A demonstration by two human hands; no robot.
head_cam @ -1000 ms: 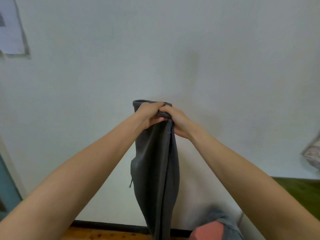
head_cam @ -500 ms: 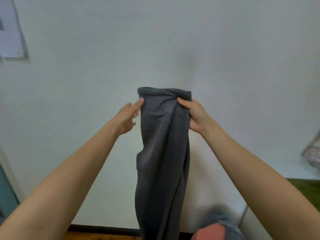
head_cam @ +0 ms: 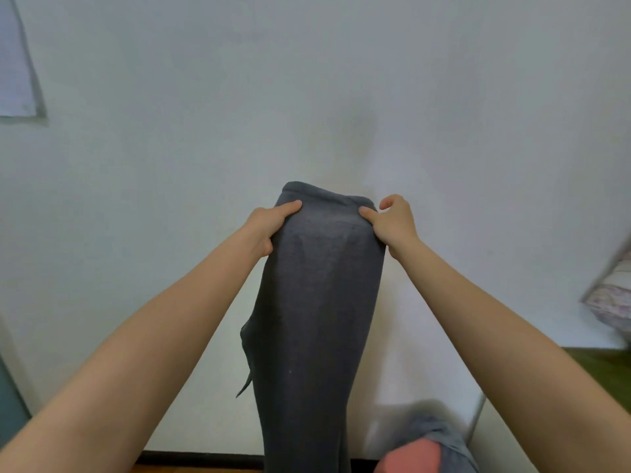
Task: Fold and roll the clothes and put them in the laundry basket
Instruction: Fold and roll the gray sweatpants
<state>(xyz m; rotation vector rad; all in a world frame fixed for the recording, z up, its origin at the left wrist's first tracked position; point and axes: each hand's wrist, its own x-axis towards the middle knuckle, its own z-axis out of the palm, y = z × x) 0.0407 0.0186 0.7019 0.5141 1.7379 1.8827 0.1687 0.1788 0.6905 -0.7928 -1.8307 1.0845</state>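
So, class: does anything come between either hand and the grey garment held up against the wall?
Nothing visible does. The left hand and right hand both grip the top corners of the grey garment directly. The laundry basket is not in view.

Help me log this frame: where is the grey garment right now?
In the head view the grey garment hangs at centre, in front of the wall, gripped at its top corners by the left hand and right hand.
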